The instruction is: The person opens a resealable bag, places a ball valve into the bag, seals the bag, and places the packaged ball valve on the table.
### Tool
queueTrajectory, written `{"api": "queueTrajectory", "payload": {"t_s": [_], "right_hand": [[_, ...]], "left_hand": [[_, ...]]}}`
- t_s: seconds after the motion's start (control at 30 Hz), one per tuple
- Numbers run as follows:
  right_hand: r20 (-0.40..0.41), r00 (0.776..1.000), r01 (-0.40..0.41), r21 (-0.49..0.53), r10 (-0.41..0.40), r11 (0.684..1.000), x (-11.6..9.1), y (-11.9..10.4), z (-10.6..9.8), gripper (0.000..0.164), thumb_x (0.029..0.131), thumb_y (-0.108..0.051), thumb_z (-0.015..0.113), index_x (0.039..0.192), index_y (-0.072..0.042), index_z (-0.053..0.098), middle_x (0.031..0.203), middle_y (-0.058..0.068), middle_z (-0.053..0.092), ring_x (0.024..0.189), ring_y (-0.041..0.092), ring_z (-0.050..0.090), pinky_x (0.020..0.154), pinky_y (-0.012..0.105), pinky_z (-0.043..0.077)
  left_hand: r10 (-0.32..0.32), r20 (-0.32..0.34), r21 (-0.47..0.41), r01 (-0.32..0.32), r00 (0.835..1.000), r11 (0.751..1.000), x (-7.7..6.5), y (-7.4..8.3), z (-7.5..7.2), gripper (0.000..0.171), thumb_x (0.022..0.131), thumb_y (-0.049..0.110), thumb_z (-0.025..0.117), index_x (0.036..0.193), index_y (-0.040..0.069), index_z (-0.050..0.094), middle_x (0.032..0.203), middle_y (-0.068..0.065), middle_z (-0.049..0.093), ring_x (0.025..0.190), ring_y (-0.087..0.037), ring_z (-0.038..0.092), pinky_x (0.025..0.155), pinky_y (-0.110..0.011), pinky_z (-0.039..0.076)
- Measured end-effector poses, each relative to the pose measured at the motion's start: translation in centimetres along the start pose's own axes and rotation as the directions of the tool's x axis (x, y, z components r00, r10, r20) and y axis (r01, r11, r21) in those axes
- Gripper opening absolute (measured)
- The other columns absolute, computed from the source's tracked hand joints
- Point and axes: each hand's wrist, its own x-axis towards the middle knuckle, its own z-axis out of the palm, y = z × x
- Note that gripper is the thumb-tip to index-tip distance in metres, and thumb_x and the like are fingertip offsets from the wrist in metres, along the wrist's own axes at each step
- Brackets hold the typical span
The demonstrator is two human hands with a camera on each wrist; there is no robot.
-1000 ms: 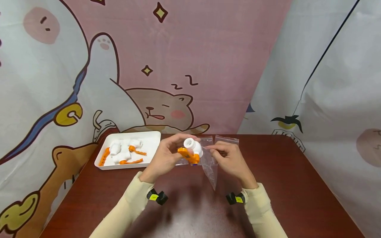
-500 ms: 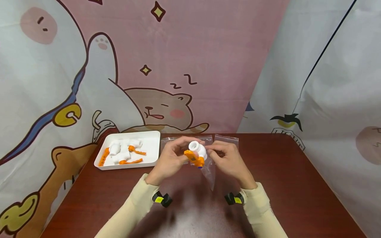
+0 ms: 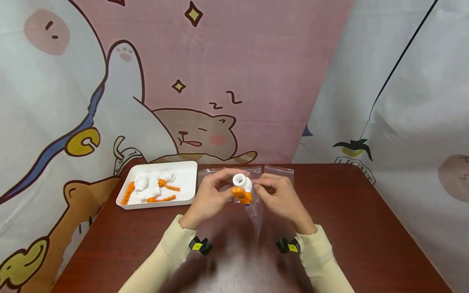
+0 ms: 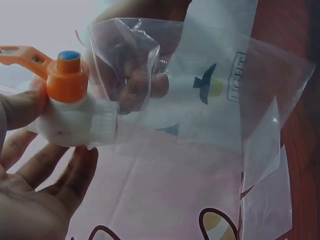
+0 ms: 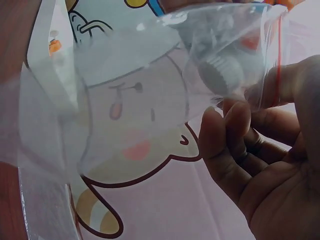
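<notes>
My left hand [image 3: 209, 198] grips a white plastic ball valve [image 4: 62, 122] with an orange lever handle and a blue cap. In the head view one round opening of the valve [image 3: 240, 179] faces up. My right hand [image 3: 281, 198] pinches a clear zip bag [image 4: 200, 127] near its red-lined mouth. Through the bag film [image 5: 140, 60], the right wrist view shows the valve's ribbed white end [image 5: 220, 75] at the mouth. The bag's lower corner hangs down between my hands.
A white tray [image 3: 188, 173] at the back left holds several white valve pieces with orange handles [image 3: 161, 199]. More clear zip bags [image 3: 279, 171] lie at the back of the brown table [image 3: 348, 228]. Behind it hangs a cartoon-printed cloth [image 3: 271, 81].
My left hand has moved right with the valve, bringing it closer to my right hand and the bag. The lever has turned a little. My right hand stays nearly in place.
</notes>
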Motion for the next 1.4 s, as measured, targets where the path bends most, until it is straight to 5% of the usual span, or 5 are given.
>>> {"api": "queueTrajectory", "payload": {"t_s": [0.37, 0.5, 0.7, 1.13, 1.4], "right_hand": [[-0.024, 1.000, -0.009, -0.036, 0.008, 0.999, 0.10, -0.57, 0.29, 0.018, 0.086, -0.005, 0.063, 0.101, -0.008, 0.073, 0.074, -0.001, 0.060, 0.060, 0.013, 0.050, 0.051, 0.021, 0.045], [-0.021, 1.000, -0.012, -0.040, 0.011, 0.999, 0.04, -0.44, 0.23, 0.018, 0.088, -0.010, 0.063, 0.101, -0.016, 0.073, 0.075, -0.006, 0.059, 0.060, 0.009, 0.050, 0.050, 0.021, 0.045], [-0.044, 0.999, -0.007, -0.045, 0.005, 0.999, -0.05, -0.25, 0.17, 0.018, 0.088, -0.013, 0.062, 0.100, -0.020, 0.073, 0.078, -0.010, 0.061, 0.062, 0.007, 0.053, 0.052, 0.022, 0.048], [-0.054, 0.999, -0.008, -0.046, 0.005, 0.999, -0.09, -0.55, -0.02, 0.018, 0.090, -0.017, 0.062, 0.101, -0.025, 0.073, 0.077, -0.012, 0.060, 0.060, 0.008, 0.049, 0.049, 0.022, 0.043], [-0.080, 0.995, 0.049, -0.040, -0.052, 0.998, -0.01, -0.87, 0.14, 0.015, 0.091, -0.012, 0.060, 0.098, -0.015, 0.074, 0.080, -0.003, 0.065, 0.058, 0.010, 0.047, 0.048, 0.020, 0.039]], "left_hand": [[-0.061, -0.105, 0.051, 0.067, 0.993, 0.996, -0.19, 0.22, 0.40, 0.033, 0.084, 0.006, 0.069, 0.116, 0.010, 0.065, 0.112, -0.007, 0.066, 0.083, -0.019, 0.062, 0.063, -0.031, 0.052], [-0.109, -0.118, 0.065, 0.118, 0.987, 0.991, -0.24, 0.32, 0.52, 0.035, 0.082, 0.009, 0.072, 0.115, 0.017, 0.066, 0.112, -0.001, 0.066, 0.086, -0.021, 0.064, 0.069, -0.033, 0.054], [-0.164, -0.083, 0.080, 0.170, 0.983, 0.982, -0.25, 0.34, 0.63, 0.034, 0.082, 0.006, 0.071, 0.115, 0.011, 0.066, 0.110, -0.004, 0.067, 0.091, -0.026, 0.066, 0.077, -0.037, 0.055], [-0.095, -0.096, 0.154, 0.109, 0.991, 0.982, -0.28, 0.09, 0.93, 0.032, 0.076, -0.004, 0.072, 0.107, 0.004, 0.070, 0.097, -0.011, 0.065, 0.087, -0.027, 0.061, 0.078, -0.044, 0.054], [-0.121, -0.119, 0.168, 0.140, 0.985, 0.976, -0.23, -0.24, 0.97, 0.025, 0.079, -0.002, 0.070, 0.104, 0.006, 0.070, 0.088, -0.015, 0.065, 0.080, -0.031, 0.061, 0.067, -0.031, 0.052]]}}
